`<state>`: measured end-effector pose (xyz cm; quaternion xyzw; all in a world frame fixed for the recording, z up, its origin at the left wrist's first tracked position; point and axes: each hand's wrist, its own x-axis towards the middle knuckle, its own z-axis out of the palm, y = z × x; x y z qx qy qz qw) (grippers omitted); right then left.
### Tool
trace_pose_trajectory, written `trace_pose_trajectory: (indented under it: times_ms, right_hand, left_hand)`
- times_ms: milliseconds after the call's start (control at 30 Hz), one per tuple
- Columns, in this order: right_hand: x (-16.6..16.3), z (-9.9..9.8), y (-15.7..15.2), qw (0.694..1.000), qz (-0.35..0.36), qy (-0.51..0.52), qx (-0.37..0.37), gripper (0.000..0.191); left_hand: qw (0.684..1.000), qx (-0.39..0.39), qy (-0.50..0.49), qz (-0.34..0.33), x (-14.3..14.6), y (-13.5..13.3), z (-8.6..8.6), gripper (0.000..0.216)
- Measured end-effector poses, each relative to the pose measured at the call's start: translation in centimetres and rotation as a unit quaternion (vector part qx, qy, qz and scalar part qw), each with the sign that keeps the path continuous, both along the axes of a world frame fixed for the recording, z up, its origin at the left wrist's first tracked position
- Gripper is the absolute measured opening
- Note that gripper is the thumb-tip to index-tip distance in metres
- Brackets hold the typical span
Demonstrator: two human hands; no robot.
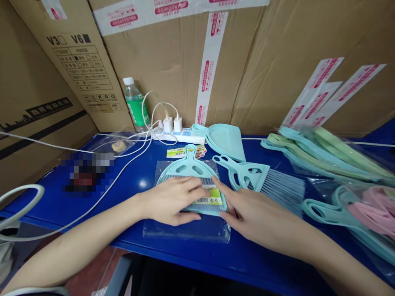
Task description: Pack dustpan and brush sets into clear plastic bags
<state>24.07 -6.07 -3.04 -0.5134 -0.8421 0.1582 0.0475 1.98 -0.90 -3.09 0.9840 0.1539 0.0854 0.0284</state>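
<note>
A light-blue dustpan (190,164) with a grey-bristled brush lies in a clear plastic bag (188,232) on the blue table. A yellow-green label card (215,193) rests over the bristles. My left hand (175,199) lies across the dustpan and card, palm down, fingers stretched out. At the dustpan's right edge, my right hand (243,209) holds on, index finger along the upper rim and thumb at the lower corner; its other fingers curl partly out of sight. Right of it lies a loose blue brush (277,187) on the table, and behind it another dustpan (226,139).
A power strip (185,135) with chargers and white cables stands at the back beside a green-labelled bottle (135,105). More cards (177,152) lie behind the bag. Bagged blue and green pieces (321,148) and pink ones (375,209) fill the right side. Cardboard boxes (173,61) wall the back.
</note>
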Motion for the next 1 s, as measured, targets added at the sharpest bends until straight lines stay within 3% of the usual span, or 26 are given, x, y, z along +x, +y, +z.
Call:
trace_pose_trajectory:
  times_ms: [133, 233, 333, 500, 733, 1000]
  right_hand:
    - [-0.2, 0.2, -0.1, 0.999, 0.0, -0.026, 0.019, 0.061]
    - [-0.5, 0.7, -0.2, 0.998, 0.01, -0.035, 0.044, 0.046]
    - [-0.8, 1.1, -0.3, 0.997, 0.021, -0.047, 0.054, 0.028]
    - [-0.9, 1.1, -0.4, 0.995, 0.029, -0.06, 0.075, 0.016]
    - [-0.5, 1.0, -0.3, 0.994, 0.041, -0.059, 0.076, 0.013]
    - [-0.3, 0.6, -0.3, 0.994, 0.047, -0.053, 0.083, 0.016]
  left_hand:
    - [0.999, 0.046, 0.002, -0.001, -0.1, 0.0, 0.3, 0.025]
    - [0.997, 0.078, -0.012, -0.012, -0.3, 0.0, 0.7, 0.019]
    - [0.994, 0.1, -0.021, -0.044, -0.4, -0.2, 1.0, 0.02]
    - [0.987, 0.135, -0.024, -0.088, 0.0, -0.8, 0.5, 0.027]
    - [0.965, 0.248, -0.041, -0.073, 0.5, -1.4, 0.0, 0.03]
    - [0.96, 0.271, -0.037, -0.066, 0.5, -1.5, 0.3, 0.03]
